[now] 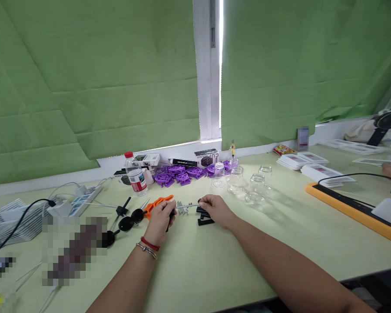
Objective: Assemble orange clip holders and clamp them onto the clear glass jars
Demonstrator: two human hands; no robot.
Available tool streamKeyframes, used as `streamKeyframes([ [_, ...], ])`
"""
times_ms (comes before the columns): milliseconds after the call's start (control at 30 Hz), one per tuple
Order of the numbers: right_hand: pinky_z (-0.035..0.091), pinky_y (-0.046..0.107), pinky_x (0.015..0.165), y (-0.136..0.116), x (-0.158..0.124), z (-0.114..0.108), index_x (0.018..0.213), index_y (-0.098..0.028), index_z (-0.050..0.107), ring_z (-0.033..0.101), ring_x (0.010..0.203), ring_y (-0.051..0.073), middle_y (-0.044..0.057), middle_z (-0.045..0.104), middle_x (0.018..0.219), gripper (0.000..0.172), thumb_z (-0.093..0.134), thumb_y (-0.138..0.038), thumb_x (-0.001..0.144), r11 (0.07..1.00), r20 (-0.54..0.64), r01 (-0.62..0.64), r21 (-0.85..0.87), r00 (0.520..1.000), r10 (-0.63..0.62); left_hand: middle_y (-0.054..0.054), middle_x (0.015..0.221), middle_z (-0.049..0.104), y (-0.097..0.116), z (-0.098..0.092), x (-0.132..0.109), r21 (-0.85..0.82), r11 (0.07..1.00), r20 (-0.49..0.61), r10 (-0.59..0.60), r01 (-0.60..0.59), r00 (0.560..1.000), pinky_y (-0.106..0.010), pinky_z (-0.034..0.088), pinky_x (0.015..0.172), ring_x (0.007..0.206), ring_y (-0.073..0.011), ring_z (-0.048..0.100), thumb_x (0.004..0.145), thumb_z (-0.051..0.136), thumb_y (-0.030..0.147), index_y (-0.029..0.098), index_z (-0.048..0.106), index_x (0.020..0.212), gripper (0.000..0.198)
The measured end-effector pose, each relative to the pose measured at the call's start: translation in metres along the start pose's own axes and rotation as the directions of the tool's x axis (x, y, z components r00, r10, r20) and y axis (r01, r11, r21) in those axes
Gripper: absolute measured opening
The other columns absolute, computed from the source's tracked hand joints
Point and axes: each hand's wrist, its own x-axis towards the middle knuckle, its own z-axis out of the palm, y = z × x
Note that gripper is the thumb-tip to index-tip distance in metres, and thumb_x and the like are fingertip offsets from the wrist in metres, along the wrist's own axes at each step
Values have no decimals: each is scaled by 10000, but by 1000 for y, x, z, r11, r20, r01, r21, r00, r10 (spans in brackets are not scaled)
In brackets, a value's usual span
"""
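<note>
My left hand point(162, 217) is closed around a black piece point(170, 217), mostly hidden by the fingers. From it a thin metal rod point(187, 205) runs across to my right hand point(215, 209), whose fingers pinch a small dark tip at the rod's far end. Several silver screws point(181, 208) lie on the table just beyond the rod. Black plastic parts point(205, 221) rest beside and partly under my right hand. Orange plastic parts point(159, 201) lie behind my left hand, and round black parts point(126, 223) are to its left.
Purple plastic parts point(182, 173) are piled at the back, near printed boxes point(207, 158) and a red-capped bottle point(137, 178). Clear glass-like cups point(256, 188) stand right of centre. A power strip point(84, 201) lies left; an orange-edged device point(355, 213) and card stacks point(301, 161) lie right.
</note>
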Motion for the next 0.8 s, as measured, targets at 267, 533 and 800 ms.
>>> streamKeyframes([
  [267,321,252,564,3,0,-1,751,-176,592,379,586,114,-30,470,630,222,547,-393,763,1000,5,15,-25,1000,-15,42,588,525,2,2,-2,6,1000,-9,-6,6,1000,-191,232,383,400,-52,398,708,641,445,178,513,697,297],
  [533,280,242,530,-2,-1,-1,716,-174,561,333,554,103,-44,399,590,237,521,-399,780,997,28,7,-71,1000,-5,37,587,524,2,2,-2,7,1000,-4,6,-6,1000,-195,224,384,397,-53,393,718,633,440,178,515,692,289],
  [800,274,244,528,1,0,-2,695,-185,542,326,550,107,-45,389,585,261,518,-428,785,996,37,33,-85,999,-30,35,586,520,2,3,-3,21,1000,-3,11,-10,1000,-196,216,381,394,-54,392,725,622,442,176,519,691,288],
])
